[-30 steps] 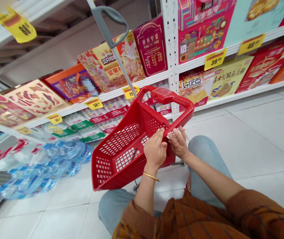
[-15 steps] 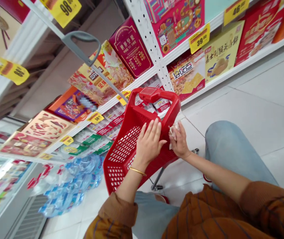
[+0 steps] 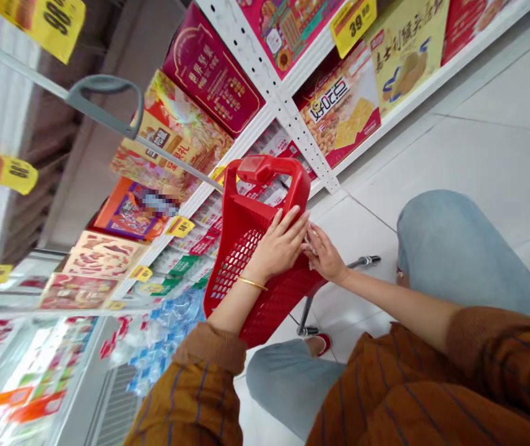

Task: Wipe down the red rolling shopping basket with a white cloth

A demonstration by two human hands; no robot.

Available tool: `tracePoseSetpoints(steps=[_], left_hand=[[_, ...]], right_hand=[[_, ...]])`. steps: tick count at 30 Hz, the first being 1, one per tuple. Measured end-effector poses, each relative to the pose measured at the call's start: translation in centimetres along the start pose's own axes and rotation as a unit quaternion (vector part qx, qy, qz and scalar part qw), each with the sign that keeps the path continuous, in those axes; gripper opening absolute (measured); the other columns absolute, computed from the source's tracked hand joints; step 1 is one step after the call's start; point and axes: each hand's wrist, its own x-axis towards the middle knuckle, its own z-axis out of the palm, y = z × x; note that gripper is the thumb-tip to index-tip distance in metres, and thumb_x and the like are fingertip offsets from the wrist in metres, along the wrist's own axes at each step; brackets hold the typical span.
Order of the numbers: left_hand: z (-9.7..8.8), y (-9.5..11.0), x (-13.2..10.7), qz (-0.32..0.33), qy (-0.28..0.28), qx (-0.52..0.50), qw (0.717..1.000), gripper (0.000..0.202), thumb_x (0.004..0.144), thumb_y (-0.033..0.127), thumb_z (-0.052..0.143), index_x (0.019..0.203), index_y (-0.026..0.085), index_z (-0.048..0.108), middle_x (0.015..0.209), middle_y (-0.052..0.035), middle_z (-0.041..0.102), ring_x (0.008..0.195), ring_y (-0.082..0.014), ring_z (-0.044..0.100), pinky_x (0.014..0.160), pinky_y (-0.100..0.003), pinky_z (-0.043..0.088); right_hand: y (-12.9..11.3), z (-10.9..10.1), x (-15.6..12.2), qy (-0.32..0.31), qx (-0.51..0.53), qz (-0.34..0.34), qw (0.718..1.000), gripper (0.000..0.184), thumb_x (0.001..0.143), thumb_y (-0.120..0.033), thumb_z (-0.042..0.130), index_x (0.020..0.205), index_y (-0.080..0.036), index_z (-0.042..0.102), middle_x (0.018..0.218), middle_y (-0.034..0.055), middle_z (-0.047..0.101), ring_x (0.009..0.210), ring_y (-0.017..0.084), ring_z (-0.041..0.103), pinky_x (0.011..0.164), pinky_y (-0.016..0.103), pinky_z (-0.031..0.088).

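The red basket cart (image 3: 274, 310) sat near the shelf (image 3: 286, 108), work seemingly underway; how much remained, I couldn't tell. The left hand (image 3: 278, 249) lay at its rim, fingers extended, gripping nothing; the right hand's (image 3: 330, 257) bent fingers held a whitish wad (image 3: 310, 243) beside it.

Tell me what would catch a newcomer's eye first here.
The bright red basket in the middle, the left hand lying flat at its handle end and the right hand close beside, a whitish scrap at its fingers. Next, the yellow price tag at upper left and the grey grip below it.
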Motion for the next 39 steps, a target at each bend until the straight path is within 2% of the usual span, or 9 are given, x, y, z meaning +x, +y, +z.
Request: tracePoseSetpoints(steps=[7,11,16,22,24,28,33,36,39], left_hand=[[0.3,-0.3,-1.9,0.006,-0.009,0.062,0.998,0.048,0.099,0.023,0.04,0.146,0.015,0.038,0.154,-0.0071,0.036,0.148,-0.0225,0.014,0.123,-0.044,0.022],[0.1,-0.7,-2.4,0.047,-0.063,0.07,0.994,0.049,0.1,0.019,0.034,0.149,0.013,0.031,0.155,-0.0066,0.032,0.146,-0.0152,0.019,0.122,-0.033,0.025],[0.2,-0.9,-2.4,0.066,-0.129,0.07,0.987,0.053,0.098,0.016,0.034,0.149,0.009,0.027,0.156,-0.009,0.027,0.146,-0.0131,0.018,0.122,-0.029,0.024],[0.7,-0.8,-1.7,0.071,-0.165,0.066,0.982,0.055,0.093,0.005,0.03,0.147,0.01,0.035,0.153,-0.0093,0.037,0.145,-0.014,0.022,0.122,-0.032,0.027],[0.9,-0.8,-1.5,0.072,-0.169,0.071,0.98,0.051,0.094,0.008,0.03,0.145,0.009,0.039,0.151,-0.0114,0.04,0.145,-0.0172,0.026,0.122,-0.036,0.028],[1.2,-1.0,-1.4,0.075,-0.167,0.066,0.981,0.048,0.095,0.009,0.032,0.141,0.005,0.044,0.146,-0.0156,0.047,0.143,-0.0205,0.032,0.121,-0.037,0.03],[1.3,-1.5,-1.3,0.076,-0.17,0.059,0.981,0.049,0.094,0.009,0.038,0.142,0.008,0.044,0.144,-0.0143,0.051,0.142,-0.0214,0.035,0.121,-0.038,0.029],[1.1,-1.6,-1.3,0.081,-0.184,0.07,0.977,0.049,0.094,0.01,0.035,0.143,0.007,0.042,0.146,-0.0145,0.048,0.143,-0.0215,0.033,0.121,-0.038,0.03],[1.3,-1.1,-1.4,0.07,-0.194,0.067,0.976,0.051,0.094,0.009,0.032,0.145,0.007,0.037,0.149,-0.0148,0.042,0.144,-0.0214,0.028,0.122,-0.039,0.029]], right_hand=[[0.6,1.8,-3.1,-0.024,0.02,-0.042,0.999,0.075,0.094,-0.015,0.051,0.155,-0.021,0.007,0.155,0.0227,0.026,0.144,0.029,0.029,0.107,0.049,0.046],[0.6,2.0,-4.6,-0.052,0.026,-0.035,0.998,0.074,0.096,-0.014,0.047,0.154,-0.023,0.003,0.157,0.0217,0.023,0.146,0.03,0.024,0.108,0.052,0.044],[-0.5,2.2,-3.4,-0.02,0.057,0.018,0.998,0.072,0.097,-0.02,0.044,0.155,-0.024,0.001,0.161,0.0165,0.012,0.149,0.03,0.01,0.113,0.057,0.034],[-1.7,4.1,-2.5,0.007,0.033,0.06,0.998,0.078,0.095,-0.023,0.048,0.154,-0.027,-0.004,0.163,0.0122,0.002,0.148,0.035,-0.004,0.112,0.065,0.03],[-1.4,4.7,-3.3,-0.007,0.021,0.045,0.999,0.079,0.095,-0.019,0.047,0.154,-0.027,-0.005,0.162,0.0137,0.006,0.148,0.036,0.0,0.111,0.066,0.032],[0.0,5.6,-5.5,-0.03,0.019,-0.001,0.999,0.075,0.095,-0.008,0.039,0.154,-0.025,-0.004,0.157,0.018,0.023,0.147,0.029,0.021,0.114,0.064,0.03],[1.6,6.4,-7.4,-0.025,0.031,-0.03,0.999,0.076,0.094,-0.004,0.04,0.153,-0.027,-0.002,0.147,0.0152,0.042,0.142,0.021,0.035,0.115,0.061,0.029],[2.4,6.4,-8.4,-0.037,0.042,-0.032,0.998,0.075,0.094,-0.005,0.041,0.153,-0.029,0.002,0.144,0.0133,0.047,0.138,0.021,0.041,0.113,0.06,0.032],[3.0,6.0,-9.4,-0.056,0.046,-0.018,0.997,0.072,0.094,-0.004,0.04,0.154,-0.027,0.006,0.146,0.0149,0.045,0.139,0.024,0.039,0.113,0.059,0.035]])
